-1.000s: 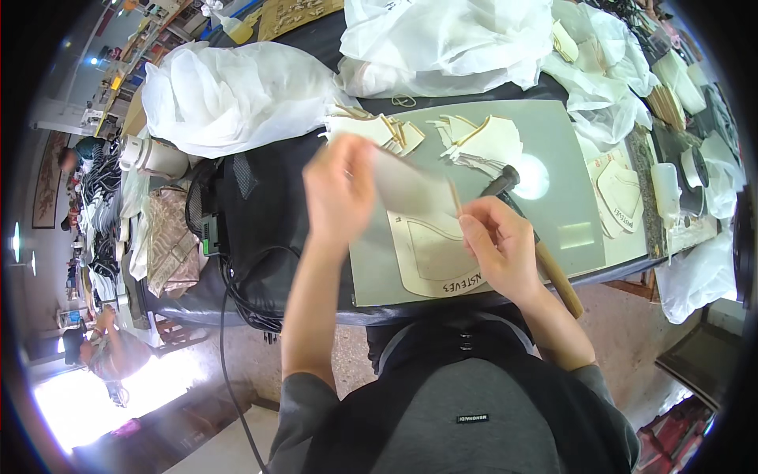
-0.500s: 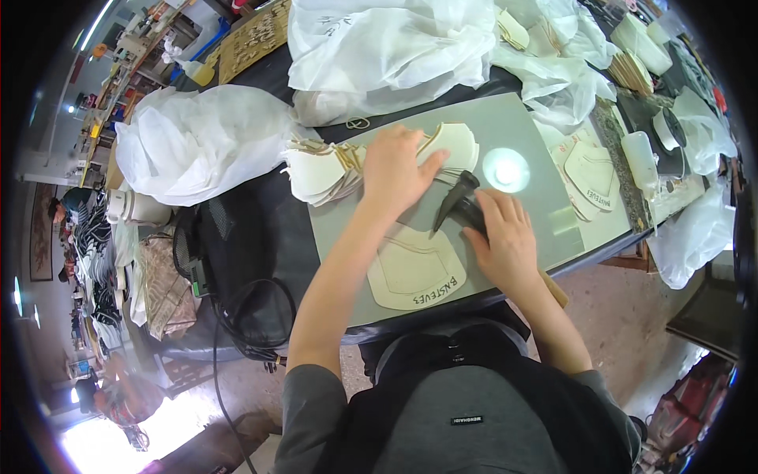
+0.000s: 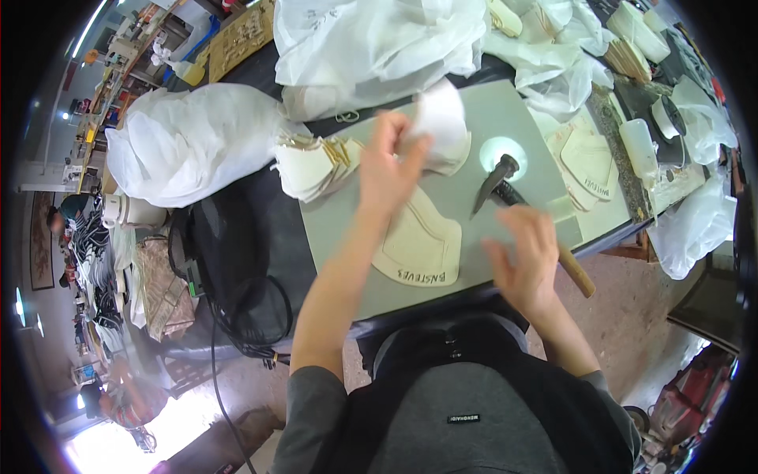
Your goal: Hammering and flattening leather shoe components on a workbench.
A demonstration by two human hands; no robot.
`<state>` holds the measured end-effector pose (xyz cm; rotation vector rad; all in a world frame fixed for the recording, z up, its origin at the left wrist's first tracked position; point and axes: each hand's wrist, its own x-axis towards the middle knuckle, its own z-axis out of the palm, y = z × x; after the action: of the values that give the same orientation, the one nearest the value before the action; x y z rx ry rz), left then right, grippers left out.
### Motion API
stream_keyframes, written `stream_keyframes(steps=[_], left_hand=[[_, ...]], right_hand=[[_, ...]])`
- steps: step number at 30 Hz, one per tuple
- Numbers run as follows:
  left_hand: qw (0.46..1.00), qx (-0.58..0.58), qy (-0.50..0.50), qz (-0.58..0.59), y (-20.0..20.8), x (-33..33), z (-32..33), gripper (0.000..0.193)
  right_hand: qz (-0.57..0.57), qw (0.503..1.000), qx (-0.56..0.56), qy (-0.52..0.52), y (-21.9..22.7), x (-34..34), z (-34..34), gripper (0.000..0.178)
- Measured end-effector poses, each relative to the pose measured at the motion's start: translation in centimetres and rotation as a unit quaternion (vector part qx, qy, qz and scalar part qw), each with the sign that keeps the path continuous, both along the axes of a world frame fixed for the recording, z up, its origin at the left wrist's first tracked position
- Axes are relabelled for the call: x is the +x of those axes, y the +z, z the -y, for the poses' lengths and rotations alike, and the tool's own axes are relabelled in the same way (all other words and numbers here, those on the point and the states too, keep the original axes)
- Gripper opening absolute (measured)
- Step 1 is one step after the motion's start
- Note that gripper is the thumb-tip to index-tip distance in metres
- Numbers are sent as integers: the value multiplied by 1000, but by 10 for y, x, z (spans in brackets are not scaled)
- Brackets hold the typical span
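Observation:
My left hand (image 3: 391, 166) pinches a curved white cut piece (image 3: 442, 118), smeared by motion, above a pale piece (image 3: 454, 164) on the grey-green board (image 3: 339, 276). My right hand (image 3: 523, 257) hovers with fingers apart, holding nothing. Just beyond it a hammer (image 3: 499, 183) lies on the board, its dark head towards the middle and its wooden handle end (image 3: 576, 272) jutting over the front edge. Between my hands rests a cream panel (image 3: 418, 245) with a pocket-like layer and dark lettering. Left of my left hand is a fanned stack of cream pieces (image 3: 316, 167).
White plastic bags (image 3: 197, 142) sit on the black-covered table at the left, and a large one (image 3: 379, 47) at the back. More cream panels (image 3: 586, 162), a white bottle (image 3: 638, 150) and a spool (image 3: 669, 118) stand at the right. A black cable (image 3: 268, 340) loops at the left.
My right hand has let go of the hammer, which now lies farther right. My left hand has lifted a white piece. The lettered panel has turned and shifted slightly away from me.

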<state>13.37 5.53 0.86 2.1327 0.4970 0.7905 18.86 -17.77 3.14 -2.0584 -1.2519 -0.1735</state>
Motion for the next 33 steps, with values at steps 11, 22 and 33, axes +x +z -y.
stream_keyframes(steps=[11,22,33], left_hand=[[879,-358,-205,-238,21,-138,-1,32],[862,-379,-183,-284,36,-127,-10,32],[876,-364,-155,-277,34,-127,-1,31]], right_hand=[[-75,964,-56,247,-27,5,-20,33],[-49,960,-40,274,-26,13,-34,22],[-51,961,-29,271,-26,14,-33,24]])
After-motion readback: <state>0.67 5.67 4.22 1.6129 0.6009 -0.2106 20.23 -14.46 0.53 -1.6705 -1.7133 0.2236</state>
